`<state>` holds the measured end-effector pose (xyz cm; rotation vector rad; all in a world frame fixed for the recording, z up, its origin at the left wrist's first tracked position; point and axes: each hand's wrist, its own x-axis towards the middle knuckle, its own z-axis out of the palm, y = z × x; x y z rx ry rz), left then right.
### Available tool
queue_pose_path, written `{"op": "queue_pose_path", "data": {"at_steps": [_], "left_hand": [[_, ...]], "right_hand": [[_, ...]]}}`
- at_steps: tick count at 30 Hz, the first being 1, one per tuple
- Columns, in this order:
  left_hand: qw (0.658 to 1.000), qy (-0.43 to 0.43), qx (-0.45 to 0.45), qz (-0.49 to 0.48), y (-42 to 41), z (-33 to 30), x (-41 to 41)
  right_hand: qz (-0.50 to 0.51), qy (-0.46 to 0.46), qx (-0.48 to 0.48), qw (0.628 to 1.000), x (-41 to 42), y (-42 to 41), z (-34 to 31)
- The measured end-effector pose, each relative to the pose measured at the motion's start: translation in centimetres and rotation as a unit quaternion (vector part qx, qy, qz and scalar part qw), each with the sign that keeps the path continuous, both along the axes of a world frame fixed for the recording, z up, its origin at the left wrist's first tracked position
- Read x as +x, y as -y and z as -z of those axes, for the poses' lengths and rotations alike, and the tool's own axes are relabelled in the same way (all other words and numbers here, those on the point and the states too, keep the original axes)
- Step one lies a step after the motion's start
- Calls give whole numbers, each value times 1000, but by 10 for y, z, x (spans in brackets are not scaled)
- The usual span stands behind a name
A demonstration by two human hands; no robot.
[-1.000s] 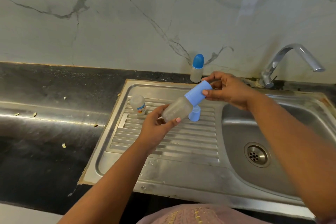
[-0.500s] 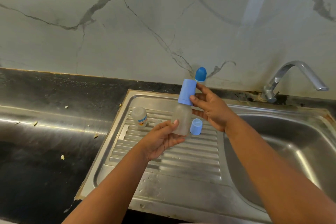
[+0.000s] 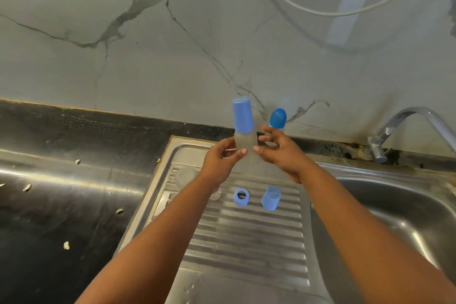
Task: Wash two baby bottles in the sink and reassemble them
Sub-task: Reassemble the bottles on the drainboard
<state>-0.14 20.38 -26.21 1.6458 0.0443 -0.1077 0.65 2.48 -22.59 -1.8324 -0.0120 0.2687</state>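
A frosted baby bottle (image 3: 245, 142) with a tall blue cap (image 3: 242, 114) stands upright in the air over the back of the drainboard (image 3: 246, 237). My left hand (image 3: 220, 161) grips its body from the left, thumb in front. My right hand (image 3: 280, 153) is at its right side, fingers spread, with thumb and fingertip touching the body. A second frosted bottle body (image 3: 185, 175) lies on the drainboard, partly hidden by my left forearm. A blue screw ring (image 3: 241, 196) and another blue cap (image 3: 271, 198) stand on the ribs below my hands.
A small bottle with a darker blue rounded top (image 3: 277, 118) stands against the wall behind my right hand. The tap (image 3: 394, 128) curves over the steel basin (image 3: 407, 224) on the right. Crumbs dot the dark counter (image 3: 61, 205) on the left.
The capped bottle went from tilted to upright and rose toward the wall. My right hand slid off the blue cap down to the bottle's side.
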Motion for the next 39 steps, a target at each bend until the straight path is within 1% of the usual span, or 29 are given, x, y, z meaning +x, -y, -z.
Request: {"op": "queue_pose_path", "data": {"at_steps": [2, 4, 6, 9, 11, 14, 18, 21, 24, 26, 28, 30, 31, 34, 36, 38, 39], "left_hand": [[1000, 0, -9, -7, 2, -4, 21], [1000, 1, 11, -4, 3, -6, 43], [998, 0, 64, 1, 3, -5, 63], [988, -24, 149, 22, 3, -5, 91], [983, -36, 178, 35, 3, -2, 100], [977, -48, 202, 46, 0, 8, 111], [959, -68, 264, 82, 0, 14, 116], [948, -80, 287, 113, 1, 15, 121], [939, -82, 307, 131, 2, 15, 128], [922, -67, 352, 149, 3, 15, 131], [896, -41, 412, 158, 1, 16, 133], [873, -12, 465, 145, -4, 18, 130], [867, 2, 479, 133, -7, 17, 127], [872, 54, 477, 97, -20, 15, 102], [878, 107, 462, 63, -30, 14, 81], [898, 158, 411, 20, -36, 13, 46], [909, 183, 374, -2, -38, 11, 24]], "right_hand": [[-18, 28, -64, 997, 16, -9, 1], [0, 54, -103, 993, 34, -17, 7], [27, 65, -127, 989, 50, -21, 17], [73, 76, -155, 982, 73, -27, 37], [96, 86, -164, 978, 83, -34, 46], [102, 74, -180, 976, 100, -48, 63], [112, 52, -206, 971, 112, -56, 81], [131, 46, -208, 968, 121, -56, 86], [135, 36, -230, 963, 128, -57, 88], [134, 25, -233, 963, 128, -57, 86], [136, 12, -233, 963, 124, -56, 82], [134, -1, -234, 963, 118, -55, 76], [134, -8, -239, 962, 115, -52, 71], [147, -40, -245, 958, 92, -38, 59], [155, -50, -204, 965, 73, -31, 49], [123, -39, -182, 975, 44, -31, 40], [95, -15, -193, 976, 27, -34, 37]]}}
